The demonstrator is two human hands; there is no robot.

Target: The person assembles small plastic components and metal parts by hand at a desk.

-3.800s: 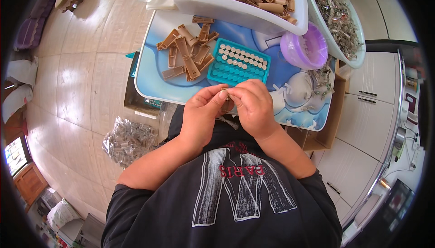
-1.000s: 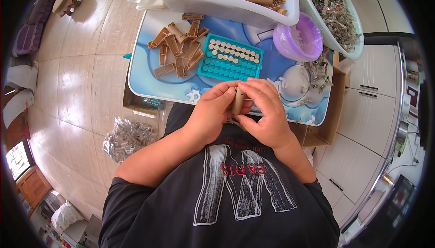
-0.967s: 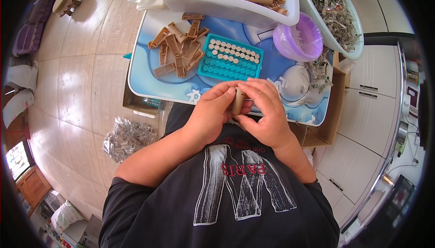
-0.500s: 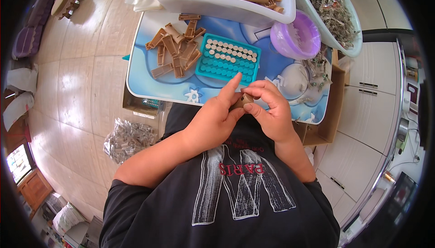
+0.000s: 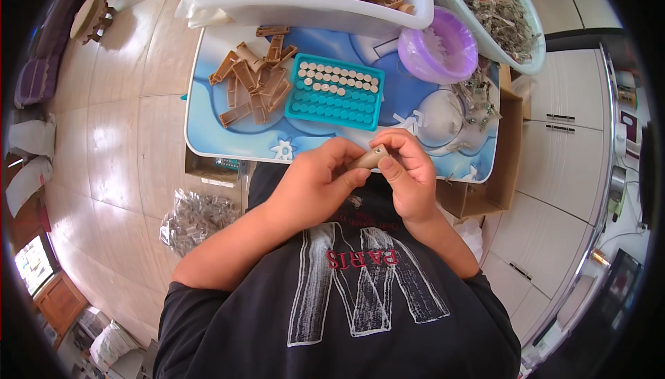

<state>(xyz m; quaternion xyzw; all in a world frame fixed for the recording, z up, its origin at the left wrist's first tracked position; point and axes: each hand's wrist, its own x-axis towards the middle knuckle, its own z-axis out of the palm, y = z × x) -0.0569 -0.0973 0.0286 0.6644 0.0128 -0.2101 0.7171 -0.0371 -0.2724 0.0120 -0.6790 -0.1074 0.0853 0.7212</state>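
Just off the near edge of the table, both hands grip one tan plastic housing (image 5: 370,158), tilted with its small end toward the upper right. My left hand (image 5: 320,175) wraps its lower end, fingers curled. The thumb and fingers of my right hand (image 5: 409,174) pinch the upper end, where a small hole shows. Beyond the hands lies a teal tray (image 5: 332,126) with rows of round slots; small whitish round pieces (image 5: 337,80) fill its far rows. To the left of the tray is a loose pile of tan housings (image 5: 253,81).
A white bin (image 5: 315,13) full of tan housings stands at the table's far side. Right of it are a purple bowl (image 5: 438,50) and a large tub (image 5: 533,53) of small metallic parts. More small parts (image 5: 478,102) lie along the right edge. A clear bag (image 5: 197,219) rests at lower left.
My left index finger, stretched out before, has curled in around the housing. The housing has turned, so more of its length and its end show. The whole view has shifted slightly.
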